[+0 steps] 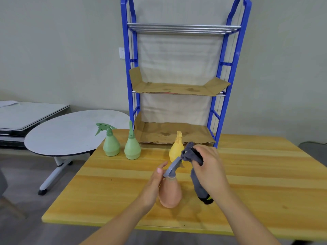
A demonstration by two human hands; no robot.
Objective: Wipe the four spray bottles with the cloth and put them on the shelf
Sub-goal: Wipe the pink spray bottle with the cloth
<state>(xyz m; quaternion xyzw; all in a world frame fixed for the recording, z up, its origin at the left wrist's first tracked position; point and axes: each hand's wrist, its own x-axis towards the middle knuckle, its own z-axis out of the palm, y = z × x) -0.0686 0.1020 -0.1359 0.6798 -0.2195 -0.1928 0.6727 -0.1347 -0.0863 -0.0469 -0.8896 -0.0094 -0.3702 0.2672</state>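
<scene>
Gripping the neck of a pear-shaped peach plastic spray bottle (pixel 170 193) with a grey trigger head, the left hand (pixel 155 181) has its fingers curled around the far side, mostly hidden, with only the thumb plainly visible beside the grey head. The bottle tilts slightly above the yellow wooden table (pixel 256 183), and whether its base touches the wood is hard to tell. At about two o'clock from it, the right hand (pixel 208 167) is clenched on a dark grey cloth (pixel 193 163) with a black and yellow-green edge; one bunched end sits against the trigger nozzle, the other hangs down toward the table. A yellow plastic spray bottle (pixel 176 147) stands at twelve o'clock, its lower right side covered by the cloth and hand. Two pale green plastic spray bottles (pixel 122 144) stand upright just beside each other at ten o'clock; the right one's trigger points toward or away from the camera, so its shape is unclear. The blue-framed shelf (pixel 230 71) with cardboard-lined tiers stands at the table's far edge, its top cut off. A grey oval side table (pixel 67 131) lies at nine o'clock.
</scene>
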